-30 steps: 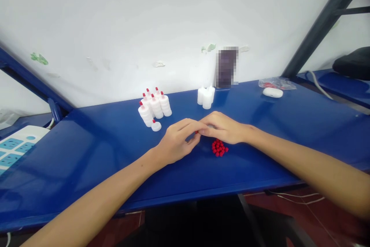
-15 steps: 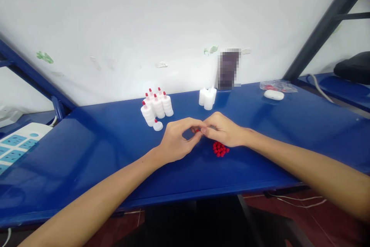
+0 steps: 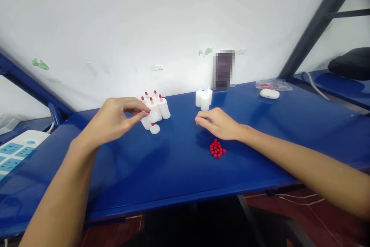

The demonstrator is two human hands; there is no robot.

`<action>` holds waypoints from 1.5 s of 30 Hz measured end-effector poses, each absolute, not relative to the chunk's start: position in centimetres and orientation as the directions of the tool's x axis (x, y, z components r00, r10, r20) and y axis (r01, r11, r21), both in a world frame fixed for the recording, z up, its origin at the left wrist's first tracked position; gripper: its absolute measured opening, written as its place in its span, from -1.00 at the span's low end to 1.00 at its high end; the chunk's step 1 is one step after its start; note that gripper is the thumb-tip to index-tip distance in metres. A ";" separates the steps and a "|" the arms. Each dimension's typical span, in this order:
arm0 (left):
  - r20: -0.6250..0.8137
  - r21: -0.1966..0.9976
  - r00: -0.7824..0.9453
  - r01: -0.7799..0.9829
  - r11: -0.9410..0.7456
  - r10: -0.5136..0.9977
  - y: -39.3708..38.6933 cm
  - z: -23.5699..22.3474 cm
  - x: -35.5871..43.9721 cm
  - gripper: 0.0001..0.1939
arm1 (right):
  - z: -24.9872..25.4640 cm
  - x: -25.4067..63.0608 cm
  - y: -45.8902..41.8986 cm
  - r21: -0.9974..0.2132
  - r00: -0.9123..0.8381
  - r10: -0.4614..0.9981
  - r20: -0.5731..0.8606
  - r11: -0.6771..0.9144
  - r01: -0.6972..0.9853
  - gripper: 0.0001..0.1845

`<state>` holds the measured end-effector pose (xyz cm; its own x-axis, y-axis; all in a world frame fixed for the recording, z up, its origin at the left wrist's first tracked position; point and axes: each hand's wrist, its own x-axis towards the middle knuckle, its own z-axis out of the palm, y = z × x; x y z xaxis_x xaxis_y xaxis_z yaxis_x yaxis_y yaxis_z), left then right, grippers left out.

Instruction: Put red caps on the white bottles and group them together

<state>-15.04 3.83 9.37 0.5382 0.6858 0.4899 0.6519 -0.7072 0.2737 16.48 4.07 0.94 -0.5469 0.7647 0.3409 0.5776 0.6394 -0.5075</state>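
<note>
My left hand (image 3: 115,120) is raised at the left of a cluster of small white bottles with red caps (image 3: 160,106). Its thumb and fingers are pinched on one small white bottle at the cluster's front edge. A single capped bottle (image 3: 155,128) lies on its side just in front. My right hand (image 3: 217,123) rests on the blue table (image 3: 173,170) with its fingers curled under; whatever they hold is hidden. A pile of loose red caps (image 3: 217,150) lies just in front of that hand. Three uncapped white bottles (image 3: 204,98) stand behind it.
A blurred dark object (image 3: 223,69) leans on the white wall. A white oval case (image 3: 269,93) and a clear plastic bag (image 3: 273,84) lie at the back right. A white power strip (image 3: 14,150) sits at the far left. A dark diagonal frame bar (image 3: 318,23) rises at the right.
My hands were joined over a red cap at the table's middle. My left hand has since swung left to the capped bottles, while my right hand stays near the red caps.
</note>
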 end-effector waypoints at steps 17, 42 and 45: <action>0.344 0.018 0.647 0.721 -0.693 0.681 5.0 5.8 -14.0 -0.79 | 0.8 16.5 4.1 -0.479 -0.581 0.750 0.315 0.655 0.585 -0.54; 0.897 0.042 0.420 0.227 -0.973 0.137 1.0 0.2 -4.2 -0.70 | 1.8 15.4 2.2 -0.647 -0.781 0.496 0.380 0.746 0.159 -0.69; 0.880 0.058 0.452 0.201 -0.978 0.146 0.9 -0.1 -4.1 -0.72 | 1.8 15.2 2.0 -0.652 -0.772 0.506 0.385 0.741 0.161 -0.69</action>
